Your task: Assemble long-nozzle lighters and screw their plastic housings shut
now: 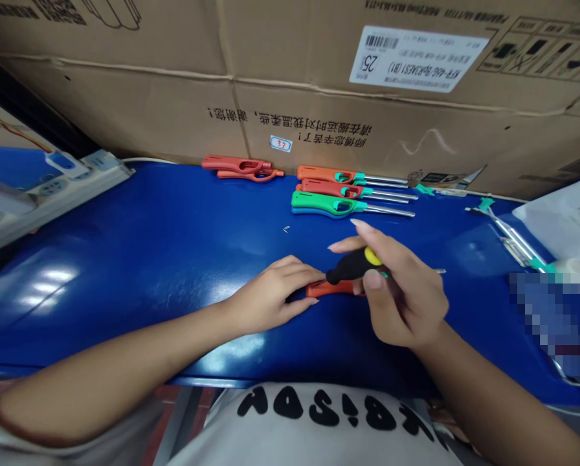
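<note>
My left hand presses an orange-red gas lighter against the blue table, its fingers closed on the handle's left end. My right hand grips a screwdriver with a black and yellow handle between thumb and fingers. The screwdriver slants down to the left, its front end over the lighter near my left fingertips. Whether its tip touches the lighter cannot be made out. The lighter's right part is hidden behind my right hand. Beyond my hands lie a green lighter, a red lighter and an orange lighter, with metal tubes pointing right.
Red lighter casings lie at the back left, before a large cardboard box. Small metal pieces sit mid-table. At the right are metal tubes and a white bag. A power strip runs along the left.
</note>
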Demonstrator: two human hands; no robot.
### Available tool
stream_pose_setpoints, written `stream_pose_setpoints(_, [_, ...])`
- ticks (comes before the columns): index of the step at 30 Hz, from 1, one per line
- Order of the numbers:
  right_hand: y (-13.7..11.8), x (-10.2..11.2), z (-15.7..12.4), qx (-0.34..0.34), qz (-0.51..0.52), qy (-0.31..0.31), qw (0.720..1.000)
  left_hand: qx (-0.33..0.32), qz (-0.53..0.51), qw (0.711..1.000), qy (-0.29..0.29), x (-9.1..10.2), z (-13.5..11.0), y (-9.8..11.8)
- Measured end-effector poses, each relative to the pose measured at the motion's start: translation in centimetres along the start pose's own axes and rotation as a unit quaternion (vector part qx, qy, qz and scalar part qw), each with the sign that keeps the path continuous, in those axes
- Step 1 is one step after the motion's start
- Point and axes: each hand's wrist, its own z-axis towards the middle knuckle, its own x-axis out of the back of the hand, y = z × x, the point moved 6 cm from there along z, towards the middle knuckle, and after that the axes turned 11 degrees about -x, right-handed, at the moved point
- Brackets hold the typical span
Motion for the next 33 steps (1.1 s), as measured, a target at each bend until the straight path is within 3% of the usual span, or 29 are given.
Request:
stream_pose_setpoints(2, [0.0,0.1,0.1,-0.005,0.001,-0.007,1.0,-0.003,0.005,1.0,0.001,0.0,0.0,0.0])
stream_pose_setpoints(6, [-0.9,0.2,0.1,0.066,-0.073,0.001,0.995,-0.003,0.006,1.0,0.004,-0.1,-0.2,-0.1])
stream_pose_setpoints(11, [0.3,-1.6,-0.1,-0.03,0.077,-0.143,0.986,0.0,0.011,1.0,0.001,-0.1,-0.2,-0.2])
stream_pose_setpoints(16, [-0.5,-1.0,-0.3,0.071,-0.071,-0.041,0.994,-0.003,0.005,1.0,0.004,-0.1,-0.1,-0.1])
stream_pose_setpoints(21, [0.3,-1.4,-0.1,-0.024,0.063,-0.108,0.992,0.0,0.011,1.0,0.001,-0.1,-0.1,-0.2])
stream_pose_setpoints(25, [-0.5,-0.5,0.1,0.041,-0.039,-0.034,0.998,-0.004,0.009,1.0,0.002,-0.1,-0.1,-0.1])
stream_pose_setpoints(27, [-0.5,-0.4,0.1,0.049,-0.067,-0.028,0.996,-0.004,0.008,1.0,0.003,-0.1,-0.1,-0.1])
stream_pose_setpoints(30, [0.1,-0.7,0.3,-0.008,0.029,-0.079,0.996,-0.003,0.008,1.0,0.001,-0.1,-0.1,-0.1])
stream_pose_setpoints(33, [-0.1,-0.5,0.4,0.005,0.037,-0.063,0.997,-0.005,0.008,1.0,-0.002,-0.1,0.0,-0.1])
